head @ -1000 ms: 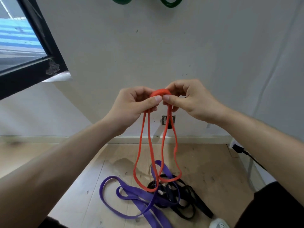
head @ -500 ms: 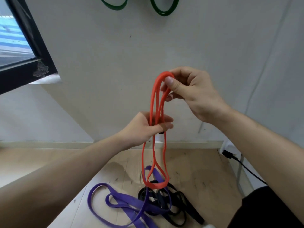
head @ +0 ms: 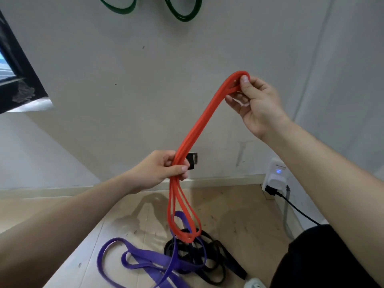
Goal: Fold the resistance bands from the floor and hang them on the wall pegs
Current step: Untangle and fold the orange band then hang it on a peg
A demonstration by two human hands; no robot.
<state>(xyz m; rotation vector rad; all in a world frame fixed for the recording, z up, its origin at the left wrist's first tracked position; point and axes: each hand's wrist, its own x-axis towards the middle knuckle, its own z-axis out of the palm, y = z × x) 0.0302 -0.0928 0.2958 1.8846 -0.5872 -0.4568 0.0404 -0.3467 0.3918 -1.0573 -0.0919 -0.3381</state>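
An orange resistance band (head: 202,119), doubled into several strands, stretches between my hands in front of the wall. My right hand (head: 256,104) pinches its top bend, up and to the right. Lower down, my left hand (head: 161,170) grips the gathered strands, and the band's loops hang from it just above the floor. On the floor lie a purple band (head: 143,259) and a black band (head: 216,258), tangled together. Two green bands (head: 182,12) hang on the wall at the top edge; their pegs are out of frame.
A dark window frame (head: 22,80) juts in at the left. Low on the right wall sits a white plug adapter (head: 276,175) with a black cable (head: 299,210) running right. A small dark bracket (head: 193,161) is fixed to the wall behind my left hand.
My right hand has carried the band's top bend up and to the right. My left hand slid down along the strands, so the band now runs slanted and stretched between them.
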